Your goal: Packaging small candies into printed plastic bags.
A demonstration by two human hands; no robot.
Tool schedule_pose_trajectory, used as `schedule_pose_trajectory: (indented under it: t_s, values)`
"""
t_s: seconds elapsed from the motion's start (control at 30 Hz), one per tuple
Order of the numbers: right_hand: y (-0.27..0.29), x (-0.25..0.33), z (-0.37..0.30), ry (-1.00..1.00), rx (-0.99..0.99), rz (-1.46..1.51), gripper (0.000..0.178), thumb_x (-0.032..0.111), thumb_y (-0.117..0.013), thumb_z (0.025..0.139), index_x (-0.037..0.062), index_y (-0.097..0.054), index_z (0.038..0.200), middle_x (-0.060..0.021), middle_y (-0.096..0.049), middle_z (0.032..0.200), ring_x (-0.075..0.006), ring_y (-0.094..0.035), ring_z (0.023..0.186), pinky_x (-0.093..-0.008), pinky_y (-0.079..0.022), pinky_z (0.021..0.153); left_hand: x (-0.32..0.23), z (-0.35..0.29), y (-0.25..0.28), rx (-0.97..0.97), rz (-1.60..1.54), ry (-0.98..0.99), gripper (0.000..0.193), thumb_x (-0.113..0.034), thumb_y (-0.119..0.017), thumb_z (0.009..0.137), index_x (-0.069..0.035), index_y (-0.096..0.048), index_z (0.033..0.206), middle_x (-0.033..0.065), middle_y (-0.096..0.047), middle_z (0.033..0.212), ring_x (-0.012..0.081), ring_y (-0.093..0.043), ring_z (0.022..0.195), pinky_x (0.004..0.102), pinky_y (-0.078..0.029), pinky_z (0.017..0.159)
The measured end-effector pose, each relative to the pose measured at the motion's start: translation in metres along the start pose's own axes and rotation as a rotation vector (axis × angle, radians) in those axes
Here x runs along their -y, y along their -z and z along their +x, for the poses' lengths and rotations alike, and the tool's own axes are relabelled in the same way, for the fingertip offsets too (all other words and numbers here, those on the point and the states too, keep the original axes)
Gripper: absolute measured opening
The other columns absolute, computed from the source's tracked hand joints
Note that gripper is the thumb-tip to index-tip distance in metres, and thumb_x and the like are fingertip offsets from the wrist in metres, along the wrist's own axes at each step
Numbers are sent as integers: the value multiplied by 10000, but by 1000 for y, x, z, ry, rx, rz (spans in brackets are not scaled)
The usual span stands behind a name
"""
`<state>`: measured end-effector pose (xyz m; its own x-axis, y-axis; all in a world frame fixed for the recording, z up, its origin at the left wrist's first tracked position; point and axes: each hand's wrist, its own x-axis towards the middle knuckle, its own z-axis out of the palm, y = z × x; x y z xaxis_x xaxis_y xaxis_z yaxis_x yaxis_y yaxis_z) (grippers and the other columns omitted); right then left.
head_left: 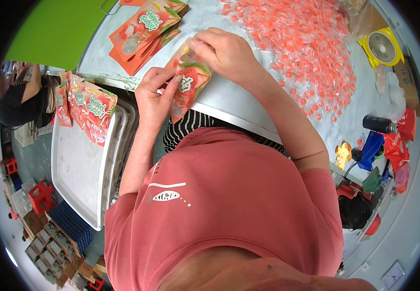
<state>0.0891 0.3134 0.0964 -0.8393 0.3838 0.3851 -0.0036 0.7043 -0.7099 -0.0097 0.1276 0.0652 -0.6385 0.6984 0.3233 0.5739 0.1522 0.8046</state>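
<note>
A red and green stand-up candy pouch (185, 101) is held over the near edge of the table, tilted. My left hand (155, 92) is closed on its left side, thumb across the front. At the pouch's top edge my right hand (229, 56) is closed, thumb and fingers pinching near the opening; the fingertips are partly hidden. Just beyond my hands lies a stack of flat pouches (147, 29) of the same print. To the right spreads a big heap of small clear-wrapped candies (307, 53), pink-red inside.
Stacked white plastic trays (77, 169) stand at my left, with several plump pouches (93, 109) on the top one. A green board (55, 34) is at the far left. On the right are a yellow fan (383, 47), a dark can (379, 124) and a blue tape dispenser (371, 151).
</note>
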Motion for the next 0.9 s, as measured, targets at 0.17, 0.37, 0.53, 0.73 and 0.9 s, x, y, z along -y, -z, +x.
schedule_pose_trajectory:
  t_s: [0.17, 0.37, 0.53, 0.73, 0.9]
  values:
    - [-1, 0, 1, 134, -27, -269, 327, 357, -558, 985, 80, -660, 843, -86, -624, 838, -284, -629, 815, -398, -498, 674, 0, -1, -1, -2, -8, -24, 183, -55, -744, 851, -36, -753, 1033, 69, -666, 848, 112, -631, 696, 241, -504, 640]
    - [-1, 5, 6, 73, 29, -279, 351, 381, -518, 1000, 80, -647, 873, -97, -609, 840, -308, -625, 831, -432, -503, 680, -1, -2, 2, -10, -6, -18, 186, -50, -746, 850, -32, -752, 1035, 65, -666, 847, 111, -631, 698, 240, -508, 642]
    - [-10, -7, 4, 142, -112, -317, 357, 366, -552, 985, 62, -648, 826, -120, -605, 822, -340, -618, 778, -443, -507, 683, -5, -2, 1, -19, -23, -22, 184, -51, -746, 850, -23, -749, 1032, 65, -663, 844, 109, -635, 698, 239, -511, 643]
    - [-6, -4, 14, 2, -134, 94, 327, 344, -552, 1004, 50, -669, 921, -74, -590, 771, -239, -587, 629, -382, -498, 649, -7, -3, 1, -1, -37, -28, 176, -50, -743, 853, -18, -750, 1026, 69, -664, 850, 113, -638, 702, 242, -516, 650]
    - [3, 0, 21, -387, -188, 758, 319, 306, -522, 1025, 31, -652, 930, -49, -614, 800, -148, -568, 620, -304, -476, 595, -8, -4, -1, 16, -53, -42, 175, -49, -738, 854, -14, -747, 1026, 73, -663, 849, 124, -641, 708, 252, -519, 656]
